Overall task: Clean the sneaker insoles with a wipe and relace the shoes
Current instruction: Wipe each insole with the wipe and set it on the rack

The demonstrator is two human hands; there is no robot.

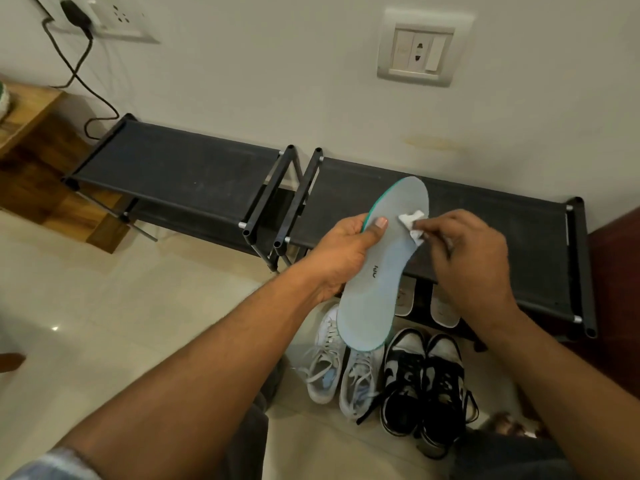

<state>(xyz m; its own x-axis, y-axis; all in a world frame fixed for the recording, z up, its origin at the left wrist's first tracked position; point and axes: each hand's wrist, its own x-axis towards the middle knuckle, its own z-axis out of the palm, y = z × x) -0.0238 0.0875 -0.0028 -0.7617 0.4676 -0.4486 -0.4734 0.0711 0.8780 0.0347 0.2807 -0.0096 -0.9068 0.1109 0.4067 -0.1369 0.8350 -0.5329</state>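
My left hand (341,252) grips a pale grey insole (381,271) with a teal edge, thumb on its top face, holding it up above the shoes. My right hand (467,261) pinches a crumpled white wipe (412,225) and presses it on the insole's right edge near the toe end. On the floor below stand a pair of white sneakers (341,372) with loose laces and, to their right, a pair of black and white sneakers (422,379).
Two low black shoe racks (194,168) stand side by side against the wall; white slippers (445,308) sit under the right one. A wooden cabinet (31,140) is at the left with a charger cable (74,69) hanging above. My knees are at the bottom.
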